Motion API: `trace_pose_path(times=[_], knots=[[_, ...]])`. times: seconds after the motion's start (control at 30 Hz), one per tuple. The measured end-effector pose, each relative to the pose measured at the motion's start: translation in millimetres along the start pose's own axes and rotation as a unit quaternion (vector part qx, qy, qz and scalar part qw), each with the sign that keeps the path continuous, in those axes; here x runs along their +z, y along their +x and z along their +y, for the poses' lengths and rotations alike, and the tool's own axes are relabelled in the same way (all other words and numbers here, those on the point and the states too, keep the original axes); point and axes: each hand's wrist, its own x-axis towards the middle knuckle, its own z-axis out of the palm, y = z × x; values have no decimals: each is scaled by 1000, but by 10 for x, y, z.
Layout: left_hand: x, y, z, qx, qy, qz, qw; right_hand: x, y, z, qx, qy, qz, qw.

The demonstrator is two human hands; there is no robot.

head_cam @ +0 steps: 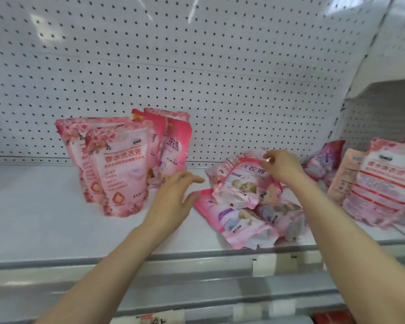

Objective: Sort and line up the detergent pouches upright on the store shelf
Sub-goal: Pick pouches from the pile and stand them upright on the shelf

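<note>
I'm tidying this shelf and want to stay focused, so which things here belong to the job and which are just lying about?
Job: upright pouches, toppled pile, top pouch pinched by right hand, open left hand, right-side pouches, shelf.
Just there: pegboard back panel, price-tag holders on the shelf edge.
</note>
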Motion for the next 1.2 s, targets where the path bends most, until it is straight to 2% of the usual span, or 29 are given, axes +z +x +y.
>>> trace_pose_path(times=[0.07, 0.17, 0.33, 0.4, 0.47, 0.7, 0.77, 0.9, 0.97, 1.03, 1.1, 1.2], knots=[[238, 113, 108, -64, 23, -90, 994, 77, 95, 170, -11, -70, -51, 996], [490, 236, 249, -176, 96, -184, 962, 170, 236, 288, -21, -65, -81, 994], [661, 372, 421, -223, 268, -200, 916, 165, 474, 373, -44, -105, -83, 990], [731, 408, 375, -247, 283, -212, 902, 140, 517, 396, -65, -130, -55, 988], [792, 438, 240, -274, 271, -225, 895, 125, 541, 408, -76, -111, -59, 989], [639, 314, 269, -389, 203, -154, 886, 141, 578, 411, -84, 18, -175, 981], [518, 192, 283, -408, 157, -130, 890, 173, 560, 407, -97, 97, -152, 979], [310, -39, 353, -417, 30, -37, 908, 127, 441, 289, -134, 258, -41, 956], [200, -126, 418, -431, -86, 28, 898, 2, 348, 161, -148, 332, -6, 931], [56, -186, 493, -440, -183, 87, 875, -126, 240, -9, -179, 358, 28, 916], [-125, -204, 551, -421, -216, 139, 870, -199, 157, -203, -206, 367, 47, 906], [-426, -176, 610, -348, -186, 198, 897, -186, 110, -502, -226, 375, 44, 898]])
